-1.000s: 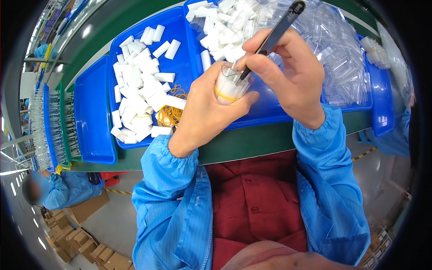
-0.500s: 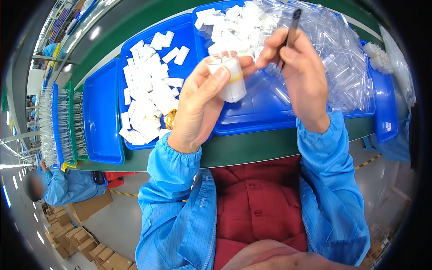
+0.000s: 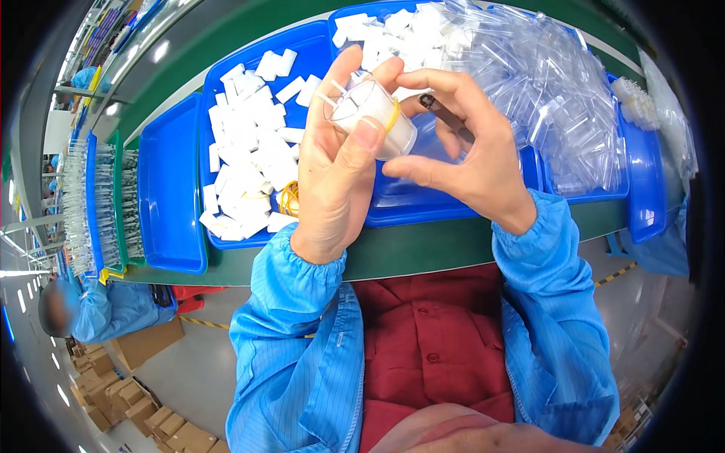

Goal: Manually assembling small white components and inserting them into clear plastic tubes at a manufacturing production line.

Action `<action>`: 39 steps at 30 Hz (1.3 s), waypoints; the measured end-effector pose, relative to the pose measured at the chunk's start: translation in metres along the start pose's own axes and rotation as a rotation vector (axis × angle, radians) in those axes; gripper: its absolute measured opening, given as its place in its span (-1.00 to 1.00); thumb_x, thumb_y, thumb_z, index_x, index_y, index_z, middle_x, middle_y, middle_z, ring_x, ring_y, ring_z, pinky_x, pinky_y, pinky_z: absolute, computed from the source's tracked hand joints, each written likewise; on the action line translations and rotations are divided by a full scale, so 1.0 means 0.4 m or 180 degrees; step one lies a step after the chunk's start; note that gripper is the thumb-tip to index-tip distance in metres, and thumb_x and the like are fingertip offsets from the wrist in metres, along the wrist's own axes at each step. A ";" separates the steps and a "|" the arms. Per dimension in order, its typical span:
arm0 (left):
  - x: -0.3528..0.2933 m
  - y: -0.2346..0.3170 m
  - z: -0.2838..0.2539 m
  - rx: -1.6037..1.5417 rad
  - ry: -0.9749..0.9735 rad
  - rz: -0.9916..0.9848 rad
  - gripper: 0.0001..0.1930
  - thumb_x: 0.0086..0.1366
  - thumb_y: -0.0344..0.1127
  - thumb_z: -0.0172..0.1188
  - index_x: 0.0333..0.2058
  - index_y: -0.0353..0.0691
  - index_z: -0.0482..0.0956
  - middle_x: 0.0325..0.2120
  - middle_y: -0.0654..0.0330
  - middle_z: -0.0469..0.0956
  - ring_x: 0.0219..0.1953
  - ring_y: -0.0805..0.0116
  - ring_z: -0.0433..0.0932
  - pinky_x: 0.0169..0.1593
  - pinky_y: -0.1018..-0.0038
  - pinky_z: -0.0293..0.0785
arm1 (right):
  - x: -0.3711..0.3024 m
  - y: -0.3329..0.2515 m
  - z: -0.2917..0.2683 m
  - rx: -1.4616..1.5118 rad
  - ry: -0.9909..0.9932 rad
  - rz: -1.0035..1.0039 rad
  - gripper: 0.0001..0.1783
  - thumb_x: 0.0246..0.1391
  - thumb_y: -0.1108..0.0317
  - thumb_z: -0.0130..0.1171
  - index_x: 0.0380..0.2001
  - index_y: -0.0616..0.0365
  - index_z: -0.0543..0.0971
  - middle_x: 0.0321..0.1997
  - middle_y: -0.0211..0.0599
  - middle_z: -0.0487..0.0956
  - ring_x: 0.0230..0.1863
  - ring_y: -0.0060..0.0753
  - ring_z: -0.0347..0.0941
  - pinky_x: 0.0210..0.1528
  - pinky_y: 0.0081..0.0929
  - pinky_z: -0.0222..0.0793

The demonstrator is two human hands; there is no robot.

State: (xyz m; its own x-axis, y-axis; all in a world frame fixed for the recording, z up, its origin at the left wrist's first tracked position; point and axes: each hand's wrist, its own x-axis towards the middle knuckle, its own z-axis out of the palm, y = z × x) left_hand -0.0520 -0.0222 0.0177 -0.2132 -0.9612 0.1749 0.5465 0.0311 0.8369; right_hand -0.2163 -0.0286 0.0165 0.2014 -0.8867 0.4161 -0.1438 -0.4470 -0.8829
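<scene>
My left hand is closed around a short white cylinder with a clear rim, tilted with its round end toward the upper left. Thin lines divide that end. A yellow rubber band circles the cylinder's middle. Beside it, my right hand keeps a slim dark tool tucked between its fingers; the tool's kind is unclear. The right fingertips reach the cylinder's far side, and the right thumb is near its lower end. Whether they press on it is partly hidden.
A blue tray holds loose white pieces and yellow rubber bands. Clear plastic pieces heap up in another blue tray at right. An empty-looking blue tray stands left. A person sits at far left.
My right hand has come left and down to the cylinder, its dark tool swinging from upright to slanting. My left hand has tipped the cylinder over toward the left.
</scene>
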 end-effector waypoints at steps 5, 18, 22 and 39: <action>0.010 0.008 -0.031 0.0010 -0.0314 -0.0025 -0.19 0.18 0.10 0.33 0.23 -0.34 0.29 0.19 -0.06 0.38 0.23 0.14 0.38 0.28 0.22 0.28 | 0.004 0.010 -0.020 -0.0128 -0.0300 0.0133 -0.48 -0.17 0.20 0.52 -0.14 0.19 0.58 -0.60 -0.56 0.34 -0.63 -0.82 0.03 -0.57 -0.66 -0.07; -0.004 0.008 -0.020 -0.0290 -0.0361 -0.0058 -0.22 0.09 0.14 0.40 0.11 -0.32 0.39 0.09 -0.07 0.48 0.18 0.16 0.44 0.29 0.24 0.27 | 0.012 0.018 -0.019 0.1924 -0.0860 0.0973 -0.47 -0.10 0.22 0.50 -0.13 0.34 0.57 -0.50 -0.58 0.38 -0.55 -0.83 0.08 -0.49 -0.70 -0.04; 0.002 0.014 -0.028 -0.0255 -0.0108 0.0083 -0.27 0.14 0.01 0.41 0.14 -0.33 0.37 0.10 -0.08 0.47 0.17 0.18 0.44 0.27 0.25 0.30 | 0.017 0.018 -0.014 0.1230 -0.0659 0.0374 -0.46 -0.10 0.22 0.49 -0.10 0.31 0.56 -0.48 -0.57 0.41 -0.55 -0.82 0.08 -0.50 -0.71 -0.02; -0.008 0.008 0.011 0.0687 0.0240 -0.0070 -0.47 0.13 -0.38 0.40 0.03 -0.31 0.36 -0.11 0.00 0.59 -0.05 0.26 0.60 0.05 0.39 0.51 | 0.035 0.026 -0.076 0.1444 0.0760 0.0775 -0.67 0.35 0.17 -0.02 -0.21 0.22 0.60 -0.26 -0.38 0.60 -0.40 -0.63 0.31 -0.26 -0.60 0.30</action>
State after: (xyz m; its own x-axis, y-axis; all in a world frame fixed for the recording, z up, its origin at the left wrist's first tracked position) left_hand -0.0530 -0.0177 0.0221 -0.1574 -0.9798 0.1230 0.3546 0.0601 0.9331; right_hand -0.2444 -0.0491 0.0195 -0.0178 -0.9835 0.1800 0.2828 -0.1776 -0.9426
